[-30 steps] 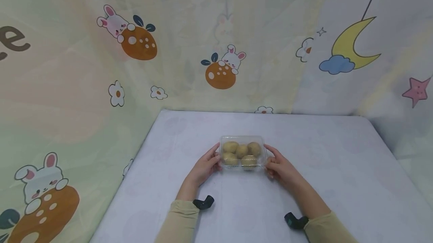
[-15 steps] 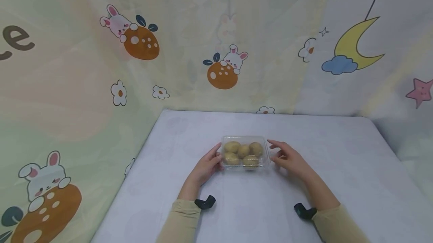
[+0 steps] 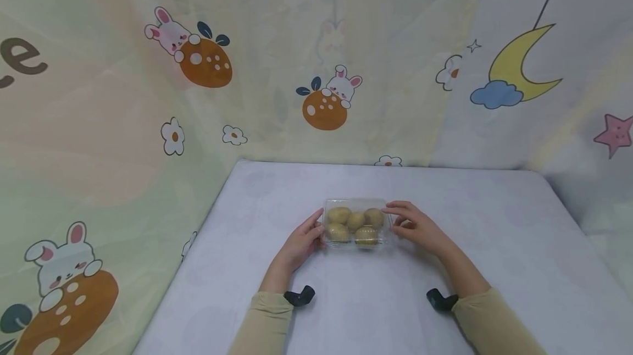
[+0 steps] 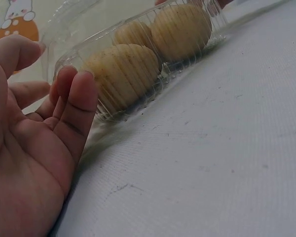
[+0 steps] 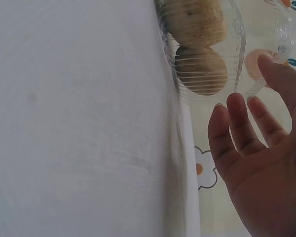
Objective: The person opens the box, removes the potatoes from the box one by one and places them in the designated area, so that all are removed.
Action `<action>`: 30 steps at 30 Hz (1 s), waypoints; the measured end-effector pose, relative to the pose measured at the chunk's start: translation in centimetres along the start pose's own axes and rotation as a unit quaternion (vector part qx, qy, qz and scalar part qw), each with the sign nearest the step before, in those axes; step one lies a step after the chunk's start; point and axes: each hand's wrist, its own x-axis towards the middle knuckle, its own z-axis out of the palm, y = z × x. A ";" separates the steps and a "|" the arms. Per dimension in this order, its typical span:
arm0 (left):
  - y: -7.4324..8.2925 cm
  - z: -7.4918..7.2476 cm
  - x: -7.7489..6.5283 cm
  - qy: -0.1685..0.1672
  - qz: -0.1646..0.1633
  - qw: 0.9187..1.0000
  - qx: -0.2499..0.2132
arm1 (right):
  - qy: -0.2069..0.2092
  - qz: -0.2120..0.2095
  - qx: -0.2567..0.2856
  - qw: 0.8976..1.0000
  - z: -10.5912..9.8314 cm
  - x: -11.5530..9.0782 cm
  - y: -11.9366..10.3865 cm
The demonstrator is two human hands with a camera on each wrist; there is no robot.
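Observation:
A clear plastic clamshell box (image 3: 346,237) sits on the table with several yellow-brown potatoes (image 3: 356,221) inside. In the right wrist view, its clear lid (image 5: 286,37) shows apart from the ribbed base. My left hand (image 3: 298,243) is at the box's left end, fingers relaxed and fingertips right at the plastic wall. At the other end is my right hand (image 3: 417,227), with its index fingertip overlapping the upper right edge and the thumb near the right side. Its fingers are loosely bent in the right wrist view and grip nothing.
A white cloth covers the table (image 3: 346,311). Behind and to the left hangs a printed curtain (image 3: 267,42) with rabbits, oranges and flowers. Each wrist wears a small black camera, such as the left one (image 3: 299,295).
My right hand drew away from the box's right end, then came back toward its upper right edge. The left hand and the box have stayed in place.

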 end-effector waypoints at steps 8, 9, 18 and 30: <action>0.2 -0.2 0.1 -0.003 -0.008 1.000 -0.026 | 0.008 0.005 -0.003 1.000 -0.3 0.5 -0.6; 0.2 -0.2 0.1 -0.006 -0.007 1.000 -0.030 | 0.011 0.007 -0.002 1.000 -0.3 0.7 0.0; 0.1 -0.3 0.1 -0.044 0.011 0.997 -0.063 | 0.025 0.041 0.002 0.999 -1.2 2.3 -0.4; -0.2 -0.3 0.3 -0.007 -0.011 1.000 -0.009 | 0.054 0.077 0.120 0.988 -1.6 4.0 -0.2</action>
